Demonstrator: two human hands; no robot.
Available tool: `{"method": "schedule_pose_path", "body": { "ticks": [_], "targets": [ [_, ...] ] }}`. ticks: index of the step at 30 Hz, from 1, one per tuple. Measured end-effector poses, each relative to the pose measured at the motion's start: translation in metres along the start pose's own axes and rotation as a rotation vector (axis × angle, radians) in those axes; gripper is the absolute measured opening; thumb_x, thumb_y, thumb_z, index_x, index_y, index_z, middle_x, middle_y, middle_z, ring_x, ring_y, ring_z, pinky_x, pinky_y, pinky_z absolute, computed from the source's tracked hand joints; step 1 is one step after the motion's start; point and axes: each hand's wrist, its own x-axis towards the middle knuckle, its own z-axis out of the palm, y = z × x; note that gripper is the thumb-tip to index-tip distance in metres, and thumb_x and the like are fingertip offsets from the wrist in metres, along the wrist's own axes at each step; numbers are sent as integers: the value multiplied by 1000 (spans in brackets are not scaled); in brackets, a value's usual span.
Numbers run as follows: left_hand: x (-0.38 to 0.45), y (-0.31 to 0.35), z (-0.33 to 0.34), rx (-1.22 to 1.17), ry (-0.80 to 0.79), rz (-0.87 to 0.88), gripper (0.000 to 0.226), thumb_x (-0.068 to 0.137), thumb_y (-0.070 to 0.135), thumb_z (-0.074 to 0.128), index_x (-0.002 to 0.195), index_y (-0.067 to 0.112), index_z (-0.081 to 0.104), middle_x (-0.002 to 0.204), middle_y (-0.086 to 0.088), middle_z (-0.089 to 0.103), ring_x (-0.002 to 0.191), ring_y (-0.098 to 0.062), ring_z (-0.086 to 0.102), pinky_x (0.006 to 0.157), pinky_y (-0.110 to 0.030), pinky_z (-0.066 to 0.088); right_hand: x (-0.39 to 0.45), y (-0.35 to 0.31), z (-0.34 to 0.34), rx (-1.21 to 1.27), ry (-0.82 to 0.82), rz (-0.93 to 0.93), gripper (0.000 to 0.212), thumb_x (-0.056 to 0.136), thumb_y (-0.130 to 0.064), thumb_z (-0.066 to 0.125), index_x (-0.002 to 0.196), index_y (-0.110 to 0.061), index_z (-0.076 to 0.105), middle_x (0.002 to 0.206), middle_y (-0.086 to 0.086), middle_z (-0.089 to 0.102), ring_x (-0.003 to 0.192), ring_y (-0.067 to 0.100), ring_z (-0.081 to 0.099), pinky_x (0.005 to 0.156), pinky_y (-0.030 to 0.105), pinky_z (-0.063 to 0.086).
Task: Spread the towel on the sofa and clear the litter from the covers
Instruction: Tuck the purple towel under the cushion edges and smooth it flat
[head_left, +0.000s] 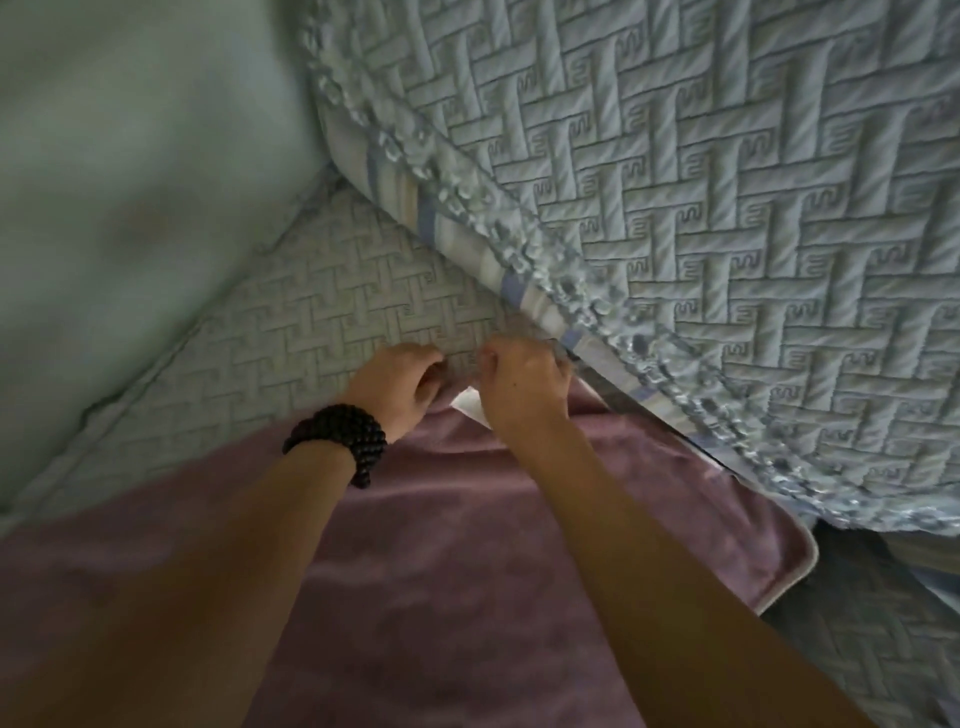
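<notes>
A mauve towel (441, 561) lies over the sofa seat under my forearms, its white-trimmed corner hanging at the right. Both hands meet at the towel's far edge, where a white underside shows. My left hand (400, 384), with a dark bead bracelet on the wrist, has its fingers curled at that edge. My right hand (519, 387) is closed on the edge close beside it. No litter is visible on the covers.
A pale quilted sofa cover (332, 312) spreads beyond the towel. A second quilted cover with a ruffled fringe (727, 234) drapes over the armrest or backrest at the right. A smooth pale cushion (130, 182) fills the upper left.
</notes>
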Motion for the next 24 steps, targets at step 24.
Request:
{"method": "schedule_pose_path", "body": {
  "ticks": [24],
  "targets": [
    [-24, 20, -61, 71, -60, -13, 22, 85, 34, 45, 97, 19, 56, 60, 1, 58, 52, -17, 54, 52, -35, 51, -55, -10, -5, 135, 121, -132, 32, 85, -19, 56, 116, -19, 58, 102, 7, 67, 92, 29, 64, 86, 49, 51]
  ]
}}
